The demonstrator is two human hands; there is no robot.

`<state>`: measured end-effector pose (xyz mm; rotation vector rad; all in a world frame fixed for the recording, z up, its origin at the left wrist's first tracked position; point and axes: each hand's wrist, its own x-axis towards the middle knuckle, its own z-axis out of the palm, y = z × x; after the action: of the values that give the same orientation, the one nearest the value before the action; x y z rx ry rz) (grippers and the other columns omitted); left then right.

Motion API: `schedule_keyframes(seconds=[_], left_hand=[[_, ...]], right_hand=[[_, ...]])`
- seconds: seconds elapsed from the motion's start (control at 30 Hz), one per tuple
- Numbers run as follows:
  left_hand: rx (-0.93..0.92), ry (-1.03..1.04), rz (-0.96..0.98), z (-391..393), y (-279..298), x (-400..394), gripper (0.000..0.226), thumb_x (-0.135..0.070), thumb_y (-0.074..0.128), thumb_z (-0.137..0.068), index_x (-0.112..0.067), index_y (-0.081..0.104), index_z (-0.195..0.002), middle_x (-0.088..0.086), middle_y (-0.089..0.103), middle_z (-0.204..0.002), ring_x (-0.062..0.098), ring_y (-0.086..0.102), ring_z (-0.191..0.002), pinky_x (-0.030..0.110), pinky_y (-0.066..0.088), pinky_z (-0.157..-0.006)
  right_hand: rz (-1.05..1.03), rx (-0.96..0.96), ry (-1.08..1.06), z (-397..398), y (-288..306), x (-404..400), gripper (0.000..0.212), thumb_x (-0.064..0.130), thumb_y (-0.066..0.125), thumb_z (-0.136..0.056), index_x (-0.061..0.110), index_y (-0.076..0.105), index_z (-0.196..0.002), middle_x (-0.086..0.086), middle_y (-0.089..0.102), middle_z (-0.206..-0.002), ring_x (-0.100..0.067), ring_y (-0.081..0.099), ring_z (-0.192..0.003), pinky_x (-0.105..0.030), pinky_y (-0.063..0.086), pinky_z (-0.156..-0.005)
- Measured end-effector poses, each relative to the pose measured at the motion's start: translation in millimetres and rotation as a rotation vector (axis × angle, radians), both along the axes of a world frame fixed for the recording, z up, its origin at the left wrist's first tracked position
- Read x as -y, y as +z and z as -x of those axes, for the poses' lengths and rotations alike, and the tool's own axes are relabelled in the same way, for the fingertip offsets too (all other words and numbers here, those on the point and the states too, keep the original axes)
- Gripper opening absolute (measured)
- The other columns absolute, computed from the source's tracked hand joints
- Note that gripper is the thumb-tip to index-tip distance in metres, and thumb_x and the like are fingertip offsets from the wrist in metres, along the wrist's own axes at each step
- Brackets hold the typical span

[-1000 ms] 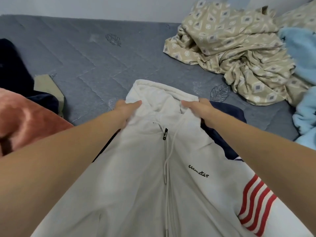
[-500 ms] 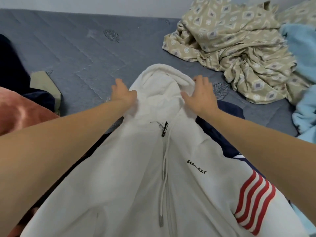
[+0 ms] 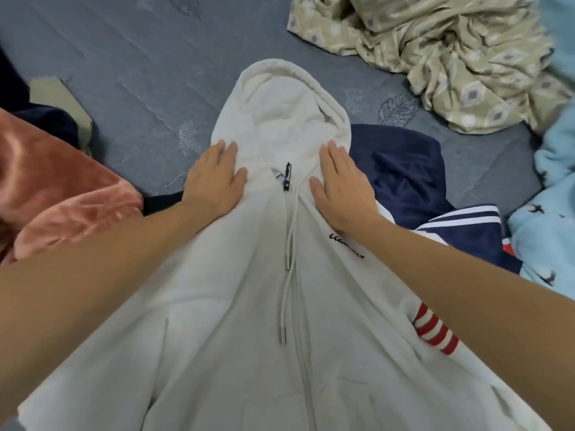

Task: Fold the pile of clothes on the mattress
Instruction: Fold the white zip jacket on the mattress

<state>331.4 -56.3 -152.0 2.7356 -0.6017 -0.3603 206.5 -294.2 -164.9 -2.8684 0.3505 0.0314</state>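
Both hands have slid back from the hood, and now the left hand (image 3: 214, 178) and right hand (image 3: 340, 189) press flat-fingered, holding nothing, on the white hoodie (image 3: 249, 321) spread across the near mattress (image 3: 149, 98), ready for folding.

Matt white fleece hoodie (image 3: 236, 321) with shiny metal cord tips (image 3: 282, 336), on quilted grey mattress (image 3: 140, 88) cloth.

A grey quilted mattress (image 3: 130, 76), stitched with leaf motifs (image 3: 396, 108), is seen under soft, even light.
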Motion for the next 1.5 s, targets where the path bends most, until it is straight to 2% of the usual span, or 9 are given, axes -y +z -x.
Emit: schedule_keyframes(seconds=[0.23, 0.47, 0.67, 0.87, 1.03, 1.13, 1.2, 1.37, 1.5], left_hand=[[0.223, -0.388, 0.228, 139.6, 31.4, 15.0, 0.064, -0.044, 0.038, -0.105, -0.013, 0.032, -0.161, 0.007, 0.028, -0.169, 0.028, 0.026, -0.155, 0.05, 0.026, -0.125], [-0.002, -0.454, -0.113, 211.9, -19.6, 90.8, 0.08, -0.066, 0.003, -0.095, -0.03, 0.007, -0.166, 0.0, -0.006, -0.174, 0.02, -0.011, -0.16, 0.048, 0.0, -0.129], [0.195, -0.461, 0.17, 221.7, 15.0, 138.7, 0.06, -0.047, 0.036, -0.104, -0.01, 0.042, -0.15, 0.015, 0.035, -0.16, 0.033, 0.031, -0.149, 0.052, 0.027, -0.123], [0.134, -0.724, -0.027, 184.7, 38.1, 191.9, 0.061, -0.048, 0.067, -0.089, -0.022, 0.054, -0.142, 0.003, 0.053, -0.139, 0.025, 0.046, -0.13, 0.04, 0.037, -0.113], [0.121, -0.76, -0.12, 175.5, 56.0, 198.7, 0.026, -0.045, 0.067, -0.088, -0.023, 0.056, -0.097, -0.005, 0.052, -0.092, 0.02, 0.05, -0.089, 0.035, 0.042, -0.078], [0.012, -0.73, -0.038, 177.0, 68.8, 199.2, 0.015, -0.034, 0.065, -0.093, -0.024, 0.054, -0.089, -0.008, 0.058, -0.083, 0.018, 0.054, -0.081, 0.033, 0.037, -0.071], [-0.069, -0.673, 0.013, 176.3, 76.7, 198.5, 0.014, -0.031, 0.065, -0.095, -0.023, 0.055, -0.09, -0.008, 0.06, -0.079, 0.018, 0.057, -0.075, 0.032, 0.038, -0.064], [-0.218, -0.619, 0.04, 169.0, 91.7, 208.5, 0.027, -0.049, 0.067, -0.096, -0.026, 0.056, -0.104, -0.012, 0.065, -0.091, 0.011, 0.061, -0.082, 0.032, 0.045, -0.071], [-0.296, -0.628, 0.004, 178.1, 93.0, 229.7, 0.044, -0.066, 0.055, -0.096, -0.024, 0.066, -0.102, -0.009, 0.069, -0.094, 0.011, 0.064, -0.086, 0.034, 0.051, -0.079]], right_hand=[[0.13, -0.164, 0.019, 111.6, 37.0, 34.2, 0.066, 0.045, 0.03, -0.108, 0.012, 0.018, -0.164, -0.008, 0.025, -0.17, -0.027, 0.025, -0.156, -0.045, 0.024, -0.126], [0.139, -0.097, 0.026, 195.2, 24.7, 78.2, 0.069, 0.052, 0.026, -0.108, 0.009, 0.029, -0.161, -0.013, 0.032, -0.166, -0.031, 0.031, -0.153, -0.046, 0.023, -0.126], [0.091, 0.266, -0.104, 240.2, 35.0, 85.5, 0.035, 0.033, 0.062, -0.09, 0.014, 0.058, -0.119, -0.007, 0.055, -0.118, -0.029, 0.052, -0.105, -0.045, 0.044, -0.089], [-0.266, -0.118, -0.312, 270.3, 44.9, 111.5, 0.057, 0.063, 0.069, -0.087, 0.022, 0.047, -0.12, 0.004, 0.055, -0.113, -0.018, 0.054, -0.101, -0.033, 0.046, -0.086], [-0.507, -0.4, -0.353, 274.0, 45.0, 124.9, 0.07, 0.055, 0.077, -0.086, 0.018, 0.054, -0.141, -0.002, 0.06, -0.136, -0.026, 0.057, -0.126, -0.039, 0.046, -0.104], [-0.57, -0.242, -0.319, 285.5, 60.7, 146.6, 0.023, 0.039, 0.075, -0.093, 0.025, 0.059, -0.105, 0.009, 0.062, -0.103, -0.016, 0.059, -0.096, -0.031, 0.042, -0.086], [-0.595, -0.141, -0.305, 288.1, 77.9, 162.5, 0.024, 0.028, 0.073, -0.095, 0.032, 0.052, -0.084, 0.012, 0.057, -0.085, -0.007, 0.054, -0.079, -0.023, 0.037, -0.073], [-0.479, 0.016, -0.297, 277.6, 99.2, 193.1, 0.015, 0.022, 0.07, -0.097, 0.021, 0.06, -0.087, 0.011, 0.059, -0.079, -0.003, 0.053, -0.073, -0.01, 0.035, -0.064], [-0.522, -0.068, -0.32, 274.5, 87.8, 203.0, 0.017, 0.032, 0.059, -0.104, 0.018, 0.059, -0.095, 0.004, 0.059, -0.08, -0.013, 0.052, -0.072, -0.028, 0.039, -0.065]])
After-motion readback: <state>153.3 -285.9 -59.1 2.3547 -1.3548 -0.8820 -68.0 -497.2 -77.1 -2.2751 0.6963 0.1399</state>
